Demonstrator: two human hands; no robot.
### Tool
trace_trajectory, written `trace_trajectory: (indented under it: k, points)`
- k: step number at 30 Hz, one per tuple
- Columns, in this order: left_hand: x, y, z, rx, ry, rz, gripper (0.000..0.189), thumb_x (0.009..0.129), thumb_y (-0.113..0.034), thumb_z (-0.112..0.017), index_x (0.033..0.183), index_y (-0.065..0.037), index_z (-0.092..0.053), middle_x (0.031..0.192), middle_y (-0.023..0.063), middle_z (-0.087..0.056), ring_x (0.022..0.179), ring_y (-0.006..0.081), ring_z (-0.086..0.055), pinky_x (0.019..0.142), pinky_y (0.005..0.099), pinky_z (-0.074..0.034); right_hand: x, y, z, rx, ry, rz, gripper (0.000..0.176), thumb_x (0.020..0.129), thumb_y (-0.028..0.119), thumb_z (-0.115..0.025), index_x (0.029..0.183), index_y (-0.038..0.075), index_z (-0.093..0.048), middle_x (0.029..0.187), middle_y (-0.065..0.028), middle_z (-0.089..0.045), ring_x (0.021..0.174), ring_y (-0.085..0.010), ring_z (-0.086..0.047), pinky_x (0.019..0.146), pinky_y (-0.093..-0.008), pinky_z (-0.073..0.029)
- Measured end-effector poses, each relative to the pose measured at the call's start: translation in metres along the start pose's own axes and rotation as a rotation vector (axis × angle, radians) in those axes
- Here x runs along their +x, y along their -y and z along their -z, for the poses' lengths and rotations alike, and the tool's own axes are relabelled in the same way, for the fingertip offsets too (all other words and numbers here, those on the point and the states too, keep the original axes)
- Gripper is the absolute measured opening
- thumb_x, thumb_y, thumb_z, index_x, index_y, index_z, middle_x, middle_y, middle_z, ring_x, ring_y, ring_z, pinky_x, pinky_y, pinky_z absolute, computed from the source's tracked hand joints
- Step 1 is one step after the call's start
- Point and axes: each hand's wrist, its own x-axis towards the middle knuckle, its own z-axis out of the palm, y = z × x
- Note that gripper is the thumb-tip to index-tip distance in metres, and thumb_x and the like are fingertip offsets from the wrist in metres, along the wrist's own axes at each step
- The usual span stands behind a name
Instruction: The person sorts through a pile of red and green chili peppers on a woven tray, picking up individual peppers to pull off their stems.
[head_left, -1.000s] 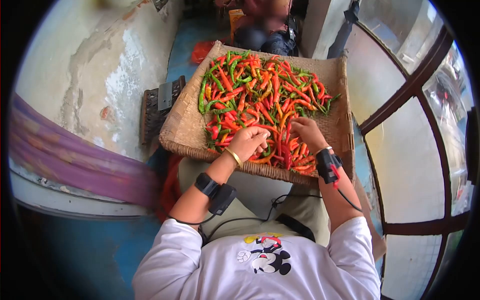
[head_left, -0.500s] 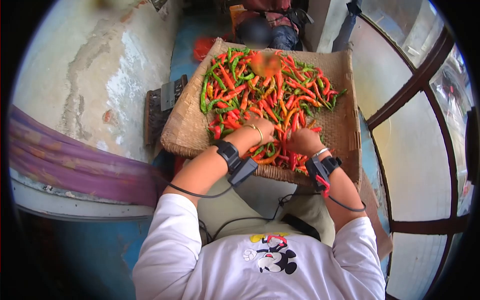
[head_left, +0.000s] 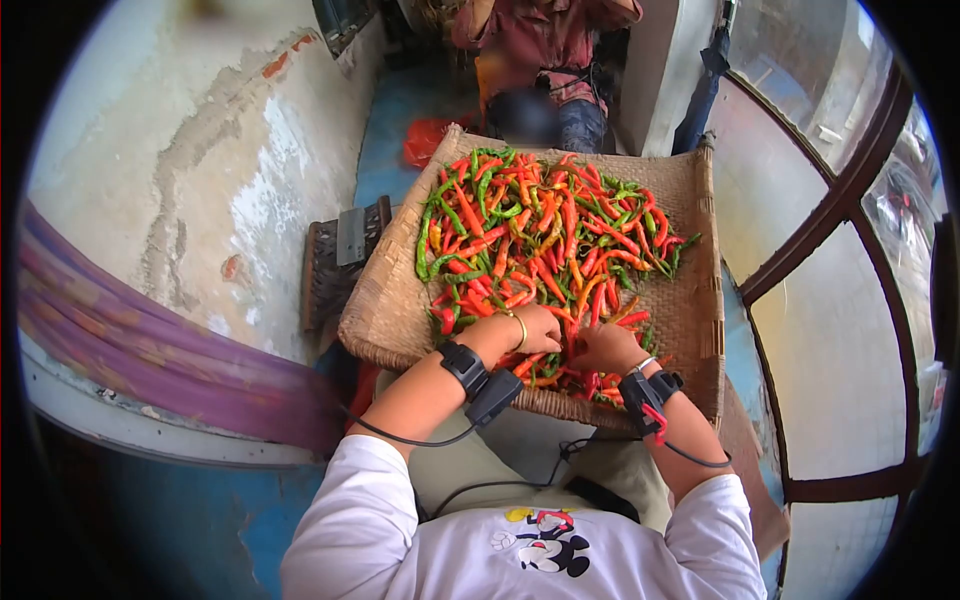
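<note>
Red, orange and green chili peppers [head_left: 560,225] lie heaped in a woven bamboo tray [head_left: 380,300] before me. My left hand [head_left: 537,328], a gold bangle at its wrist, is closed low over the near part of the heap; whatever its curled fingers hold is hidden. Close beside it on the right, my right hand [head_left: 608,348] is closed too, its fingertips pinching at a red chili pepper [head_left: 571,338] between the two hands. More peppers [head_left: 545,372] show below my hands near the tray's front rim.
Another person [head_left: 545,70] in a reddish shirt sits beyond the tray. A peeling wall [head_left: 200,200] and purple cloth [head_left: 160,340] are on the left; framed window panes [head_left: 830,330] stand on the right. A dark patterned stand [head_left: 325,275] is left of the tray, and a red bag [head_left: 425,140] lies behind.
The view has tilted up, so the tray and hands sit lower and more of the other person shows. My left hand has turned slightly, fingers nearer the right hand.
</note>
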Motion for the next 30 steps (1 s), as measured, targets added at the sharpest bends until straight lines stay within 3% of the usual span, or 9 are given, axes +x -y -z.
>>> trace_trajectory:
  k: [2,6,11,16,17,18,20,26,30]
  points:
    - [0.002,0.003,-0.003,0.010,-0.010,-0.008,0.027,0.075,-0.028,-0.060,0.092,-0.008,-0.063,0.082,0.0104,-0.064,0.076,0.0253,-0.060,0.070,0.0344,-0.046,-0.002,0.005,0.010,0.050,0.087,-0.070,0.039,0.066,0.043,-0.065,0.088,0.011,-0.061,0.084,-0.0108,-0.061,0.083,-0.0278,-0.059,0.070,-0.0400,-0.046]
    - [0.002,0.004,-0.005,0.012,-0.110,-0.022,0.028,0.076,-0.031,-0.058,0.088,-0.006,-0.062,0.077,0.0125,-0.062,0.074,0.0278,-0.059,0.069,0.0358,-0.045,-0.001,-0.001,0.006,0.102,-0.036,-0.062,0.033,0.066,0.039,-0.065,0.080,0.010,-0.062,0.075,-0.0106,-0.061,0.077,-0.0273,-0.060,0.066,-0.0398,-0.047]
    - [-0.004,-0.011,0.008,-0.033,-0.267,-0.011,0.029,0.078,-0.034,-0.055,0.086,-0.006,-0.060,0.073,0.0143,-0.059,0.070,0.0291,-0.058,0.067,0.0368,-0.044,0.001,-0.007,0.006,0.374,-0.523,-0.022,0.023,0.067,0.027,-0.064,0.070,0.005,-0.062,0.066,-0.0139,-0.060,0.062,-0.0301,-0.058,0.055,-0.0381,-0.046]
    - [-0.009,-0.018,0.013,-0.213,-0.292,-0.013,0.033,0.078,-0.037,-0.056,0.089,-0.005,-0.060,0.072,0.0138,-0.059,0.070,0.0286,-0.058,0.067,0.0365,-0.044,0.006,-0.004,0.011,0.705,-0.522,-0.014,0.018,0.076,0.017,-0.060,0.073,0.000,-0.060,0.064,-0.0110,-0.061,0.056,-0.0201,-0.059,0.052,-0.0306,-0.045]
    - [-0.007,-0.016,0.012,-0.212,-0.296,-0.012,0.033,0.078,-0.037,-0.056,0.089,-0.005,-0.060,0.072,0.0138,-0.059,0.070,0.0286,-0.058,0.067,0.0365,-0.044,0.000,0.003,0.019,0.951,-0.465,-0.051,0.018,0.080,0.016,-0.057,0.075,-0.001,-0.060,0.065,-0.0086,-0.061,0.055,-0.0157,-0.057,0.051,-0.0273,-0.044]
    - [-0.005,-0.012,0.008,-0.188,-0.426,-0.103,0.034,0.078,-0.037,-0.057,0.091,-0.005,-0.059,0.073,0.0136,-0.059,0.071,0.0289,-0.058,0.068,0.0364,-0.044,-0.003,0.008,0.023,1.196,-0.399,-0.090,0.018,0.083,0.015,-0.054,0.078,-0.001,-0.059,0.066,-0.0061,-0.061,0.055,-0.0113,-0.055,0.050,-0.0240,-0.043]
    - [-0.004,-0.011,0.003,-0.131,-0.594,-0.197,0.039,0.077,-0.039,-0.060,0.096,-0.005,-0.058,0.078,0.0130,-0.061,0.075,0.0283,-0.058,0.072,0.0359,-0.044,0.000,0.005,0.020,1.265,-0.401,-0.082,0.017,0.085,0.014,-0.052,0.079,-0.001,-0.059,0.066,-0.0047,-0.060,0.054,-0.0094,-0.053,0.050,-0.0222,-0.043]
    - [-0.013,-0.021,0.014,-0.306,-0.384,-0.070,0.040,0.076,-0.035,-0.060,0.097,-0.001,-0.057,0.079,0.0120,-0.062,0.074,0.0202,-0.060,0.067,0.0318,-0.046,0.000,0.005,0.021,1.419,-0.448,-0.091,0.017,0.086,0.014,-0.051,0.080,0.001,-0.058,0.064,-0.0017,-0.058,0.053,-0.0068,-0.051,0.050,-0.0203,-0.042]
    - [-0.011,-0.023,0.014,-0.321,-0.373,0.002,0.036,0.076,-0.029,-0.060,0.096,0.000,-0.056,0.077,0.0112,-0.062,0.069,0.0178,-0.060,0.062,0.0296,-0.046,0.002,0.004,0.020,1.410,-0.493,-0.058,0.017,0.087,0.014,-0.050,0.078,0.001,-0.058,0.063,-0.0010,-0.057,0.053,-0.0062,-0.050,0.049,-0.0200,-0.041]
